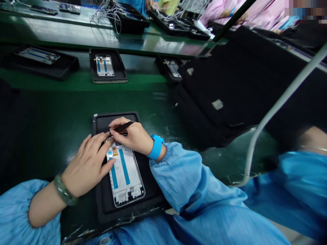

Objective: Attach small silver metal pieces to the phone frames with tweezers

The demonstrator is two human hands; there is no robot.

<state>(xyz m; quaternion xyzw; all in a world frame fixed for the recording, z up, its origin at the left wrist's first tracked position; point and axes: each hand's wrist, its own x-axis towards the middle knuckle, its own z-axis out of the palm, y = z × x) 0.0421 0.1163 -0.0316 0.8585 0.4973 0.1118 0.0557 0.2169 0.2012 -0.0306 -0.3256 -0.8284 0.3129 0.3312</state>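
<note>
A silver phone frame [130, 163] with two blue adhesive strips and a small gold flex piece lies in a black tray [104, 211] on the bench before me. My right hand [134, 136] pinches a slim black pen-like tool [123, 127] over the frame's upper end. The tool's tip is hidden by my fingers. My left hand [90, 161] rests along the frame's upper left side, fingers stretched out and thumb on its surface. Its fingertips meet those of my right hand near the top edge, so that part of the frame is covered.
Phone frames sit in other black trays [121, 73] across the green bench [63, 105]. Black padded sheets [204, 95] are piled at right, beside a grey curved tube [273, 112]. Cables [117, 17] and trays fill the far shelf. A co-worker's blue sleeve [304, 180] is at right.
</note>
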